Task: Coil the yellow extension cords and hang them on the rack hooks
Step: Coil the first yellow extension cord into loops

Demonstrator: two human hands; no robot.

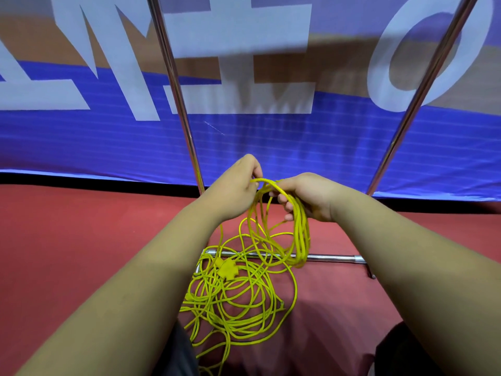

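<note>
In the head view, a coil of yellow extension cord point(298, 234) is gripped by the right hand point(306, 196), whose fingers are curled round the gathered loops. The top strand of the same cord is pinched by the left hand point(238, 185), just beside the right one. The coil hangs in front of the metal base bar point(330, 258) of the rack. The rest of the cord is seen as a loose tangle point(238, 302) on the red floor point(81, 226), with a yellow plug block point(226, 270) among its strands. Two rack poles point(179, 104) rise before a blue banner point(271, 142).
</note>
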